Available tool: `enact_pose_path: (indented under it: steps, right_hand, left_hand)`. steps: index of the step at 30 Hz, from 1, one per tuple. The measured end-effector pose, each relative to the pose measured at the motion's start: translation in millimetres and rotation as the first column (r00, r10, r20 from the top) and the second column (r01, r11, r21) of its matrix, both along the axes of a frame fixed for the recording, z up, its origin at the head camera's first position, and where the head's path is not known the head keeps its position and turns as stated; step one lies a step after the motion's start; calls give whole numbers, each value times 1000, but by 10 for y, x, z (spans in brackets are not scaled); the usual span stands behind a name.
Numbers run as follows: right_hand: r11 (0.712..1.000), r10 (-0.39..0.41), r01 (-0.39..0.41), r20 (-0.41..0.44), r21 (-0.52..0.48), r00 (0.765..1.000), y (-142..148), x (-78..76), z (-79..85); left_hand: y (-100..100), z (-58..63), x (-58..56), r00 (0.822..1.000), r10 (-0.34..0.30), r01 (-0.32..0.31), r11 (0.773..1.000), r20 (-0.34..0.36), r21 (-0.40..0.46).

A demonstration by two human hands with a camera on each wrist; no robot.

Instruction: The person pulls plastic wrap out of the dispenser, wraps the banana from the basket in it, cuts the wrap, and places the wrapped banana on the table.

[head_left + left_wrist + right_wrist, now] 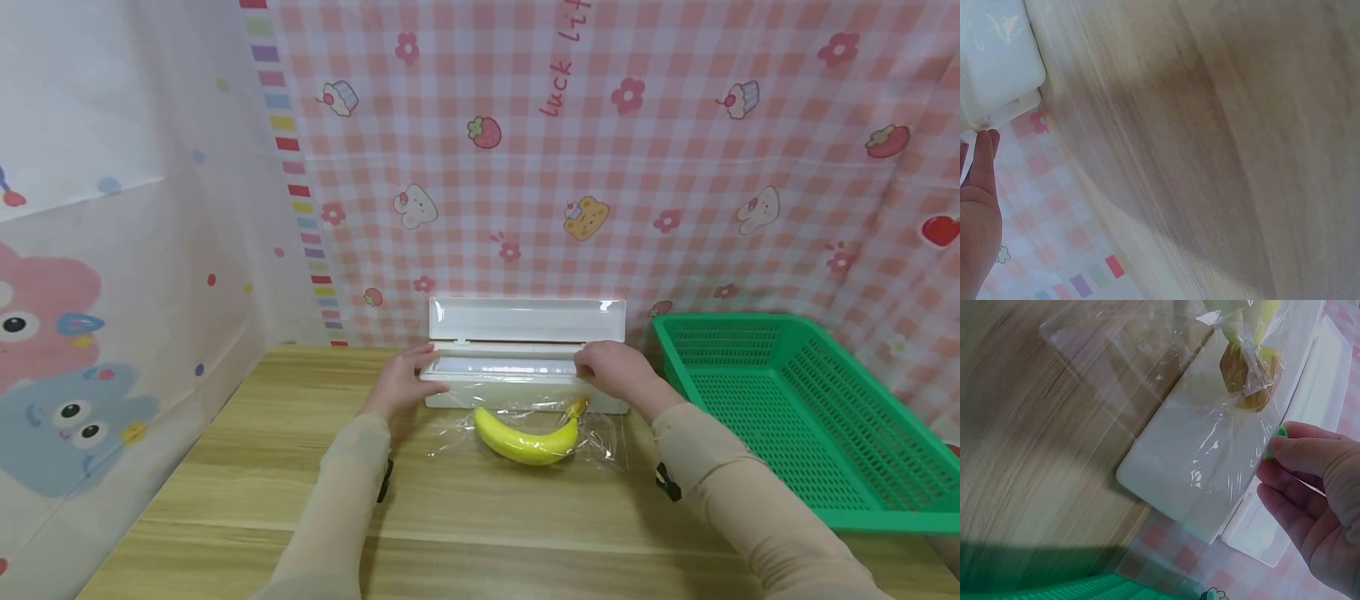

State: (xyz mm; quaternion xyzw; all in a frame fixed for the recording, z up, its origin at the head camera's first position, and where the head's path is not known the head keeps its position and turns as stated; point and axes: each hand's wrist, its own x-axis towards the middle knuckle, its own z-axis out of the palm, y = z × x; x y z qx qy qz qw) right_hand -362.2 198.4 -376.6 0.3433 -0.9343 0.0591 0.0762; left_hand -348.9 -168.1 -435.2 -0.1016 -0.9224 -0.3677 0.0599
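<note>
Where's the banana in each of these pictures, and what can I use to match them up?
Head: the banana lies below centre, in front of the white box.
Left wrist: not in it.
Right wrist: its stem end shows at the top, right of centre, seen through clear film.
Shared landmark: the box, top left in the left wrist view, slanting through the right wrist view.

White oblong box (453,398) stands before me, hinged lid (527,321) raised, pale roll (502,366) inside. Clear film (1210,450), crinkled, drapes over the front. Curved yellow banana (528,447) lies just beside the box, both ends toward it, brown stem (1235,372) under film. I pinch a small green piece (1282,432) at the box's edge.
</note>
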Motion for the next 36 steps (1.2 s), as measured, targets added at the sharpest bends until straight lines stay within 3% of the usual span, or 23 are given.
enact_pose_path:
  steps: [16, 36]
  right_hand:
    - [997, -64, 64, 7, 38, 998, 202, -11, 3]
    - [997, -67, 68, -34, 28, 997, 284, 67, 39]
  left_hand:
    - [-1, 24, 17, 1000, -6, 6, 1000, -12, -1]
    - [7, 33, 32, 1000, -7, 7, 1000, -8, -31]
